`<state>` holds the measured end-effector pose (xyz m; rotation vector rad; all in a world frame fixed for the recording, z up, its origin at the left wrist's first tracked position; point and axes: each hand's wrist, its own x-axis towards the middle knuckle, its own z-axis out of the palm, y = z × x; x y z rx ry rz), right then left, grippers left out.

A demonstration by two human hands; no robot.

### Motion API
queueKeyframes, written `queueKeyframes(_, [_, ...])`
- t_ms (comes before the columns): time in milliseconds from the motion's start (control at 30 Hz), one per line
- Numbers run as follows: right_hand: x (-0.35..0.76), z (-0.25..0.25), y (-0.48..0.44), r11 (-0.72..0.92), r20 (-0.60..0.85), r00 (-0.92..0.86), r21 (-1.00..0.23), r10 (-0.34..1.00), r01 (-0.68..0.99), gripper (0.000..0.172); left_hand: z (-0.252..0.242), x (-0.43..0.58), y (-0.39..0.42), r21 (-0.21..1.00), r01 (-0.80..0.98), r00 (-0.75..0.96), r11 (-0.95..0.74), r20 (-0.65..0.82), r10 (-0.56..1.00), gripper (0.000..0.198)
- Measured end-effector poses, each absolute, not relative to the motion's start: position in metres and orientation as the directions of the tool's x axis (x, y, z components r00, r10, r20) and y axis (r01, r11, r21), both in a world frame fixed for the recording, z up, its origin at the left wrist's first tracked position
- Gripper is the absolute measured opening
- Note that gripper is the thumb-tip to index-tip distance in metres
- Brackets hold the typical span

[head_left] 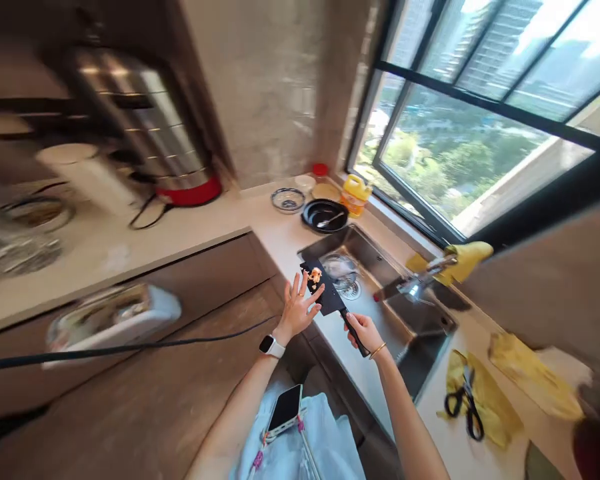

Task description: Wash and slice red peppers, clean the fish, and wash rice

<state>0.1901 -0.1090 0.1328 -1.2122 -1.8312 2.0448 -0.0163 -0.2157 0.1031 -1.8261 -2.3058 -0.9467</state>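
Note:
My right hand [363, 332] is wrapped round the black handle of a cleaver [331, 298]. Its broad dark blade lies flat in the air near the front edge of the sink. On the far part of the blade sits a small heap of orange and white food scraps [314, 275], whose kind I cannot make out. With fingers spread, my left hand [299, 305] is at the blade's left edge, close to the scraps; whether it touches the blade is unclear. Beyond the blade, a clear bowl [341, 268] rests in the sink basin [380, 320].
A black dish [325, 216], a glass bowl [287, 199] and a yellow jug [356, 195] stand behind the sink. The tap [425, 277] reaches over it, with a yellow cloth [467, 260] beside. Scissors [466, 403] lie at right. A white bin [115, 317] hangs at left.

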Motion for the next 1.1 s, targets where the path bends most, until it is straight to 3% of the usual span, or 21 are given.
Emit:
queueKeyframes(300, [-0.014,0.119,-0.168,0.042,-0.486,-0.861,-0.867,0.146,0.497,0.055,0.08,-0.144,-0.375,0.411,0.66,-0.75,0.629,0.298,0.591,0.049])
queueKeyframes(533, [-0.161,0.088,-0.256,0.195,-0.506,-0.861,-0.85,-0.047,0.489,0.054,0.041,-0.241,-0.478,0.422,0.524,-0.852,0.74,0.25,0.46,0.046])
queueKeyframes(867, [-0.311,0.058,-0.334,0.401,-0.629,-0.767,-0.74,-0.128,0.54,0.049,-0.048,-0.386,-0.594,0.451,0.364,-0.93,0.815,0.122,0.347,0.046])
queueKeyframes(1000, [-0.325,0.059,-0.337,0.426,-0.679,-0.728,-0.689,-0.095,0.587,0.045,-0.081,-0.417,-0.623,0.466,0.081,-0.983,0.881,-0.107,0.147,0.05])
queueKeyframes(1100, [-0.33,0.058,-0.338,0.428,-0.698,-0.713,-0.664,-0.061,0.613,0.041,-0.09,-0.426,-0.633,0.437,-0.057,-0.995,0.898,-0.095,-0.016,0.047])
